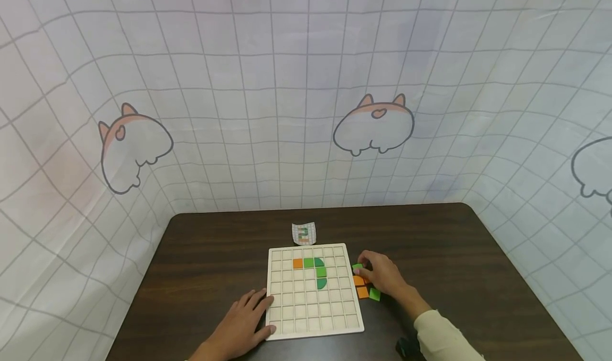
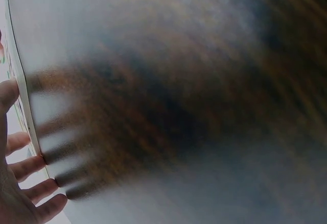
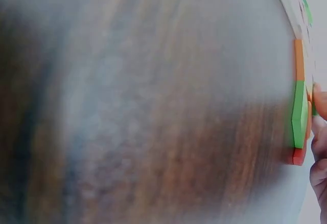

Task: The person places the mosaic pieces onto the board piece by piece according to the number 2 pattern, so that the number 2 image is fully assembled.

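A white gridded board (image 1: 312,311) lies on the table with an orange square tile (image 1: 298,264), green squares and dark green rounded tiles (image 1: 322,284) in its cells. My left hand (image 1: 243,321) rests at the board's left edge, fingers spread and fingertips on the rim. Just right of the board, my right hand (image 1: 384,274) pinches a green square tile (image 1: 357,267) between thumb and fingers. Below that hand lie loose orange tiles (image 1: 362,292) and another green tile (image 1: 375,294). A red tile (image 3: 299,156) shows beside them in the right wrist view.
A small printed card (image 1: 304,233) with a coloured grid pattern lies behind the board. The dark wood table (image 1: 215,255) meets a white gridded curtain (image 1: 258,138) at the back and sides. A black object (image 1: 405,347) lies beside the right sleeve.
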Action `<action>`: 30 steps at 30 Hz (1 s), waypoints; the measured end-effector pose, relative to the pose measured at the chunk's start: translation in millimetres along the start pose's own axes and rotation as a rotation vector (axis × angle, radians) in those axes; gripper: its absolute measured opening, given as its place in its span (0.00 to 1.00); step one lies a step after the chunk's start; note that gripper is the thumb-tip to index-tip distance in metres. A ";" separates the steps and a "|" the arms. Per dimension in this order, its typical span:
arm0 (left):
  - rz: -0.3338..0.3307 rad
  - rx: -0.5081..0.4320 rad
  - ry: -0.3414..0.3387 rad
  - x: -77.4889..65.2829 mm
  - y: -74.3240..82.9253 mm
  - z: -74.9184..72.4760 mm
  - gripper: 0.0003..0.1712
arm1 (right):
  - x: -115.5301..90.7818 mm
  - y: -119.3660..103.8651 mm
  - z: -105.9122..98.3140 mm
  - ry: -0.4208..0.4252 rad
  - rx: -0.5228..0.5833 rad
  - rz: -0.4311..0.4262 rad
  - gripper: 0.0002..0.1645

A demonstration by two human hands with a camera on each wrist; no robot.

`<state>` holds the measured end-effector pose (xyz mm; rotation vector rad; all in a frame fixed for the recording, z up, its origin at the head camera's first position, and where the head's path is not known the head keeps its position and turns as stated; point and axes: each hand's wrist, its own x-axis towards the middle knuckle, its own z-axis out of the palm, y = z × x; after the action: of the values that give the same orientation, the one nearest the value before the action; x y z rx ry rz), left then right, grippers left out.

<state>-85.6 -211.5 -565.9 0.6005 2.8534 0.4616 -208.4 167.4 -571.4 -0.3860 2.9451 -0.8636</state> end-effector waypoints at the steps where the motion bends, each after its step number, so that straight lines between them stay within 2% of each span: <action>1: -0.003 0.003 -0.005 0.2 -0.3 0.1 0.40 | 0.0 -0.4 -0.6 -0.004 0.010 0.001 0.09; 13: 0.000 0.020 -0.009 -0.1 1.3 -0.3 0.40 | -2.2 1.0 -3.1 -0.035 0.058 -0.034 0.12; 23: 0.006 -0.009 -0.002 -0.3 1.2 -1.0 0.40 | -4.4 1.5 -4.5 -0.087 0.033 -0.110 0.13; 30: 0.013 -0.007 -0.006 0.6 0.3 -0.7 0.40 | -8.0 -1.1 -6.5 -0.082 0.099 -0.155 0.15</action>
<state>-86.2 -211.1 -565.2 0.6183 2.8429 0.4711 -201.2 172.0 -565.5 -0.6347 2.8136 -0.9805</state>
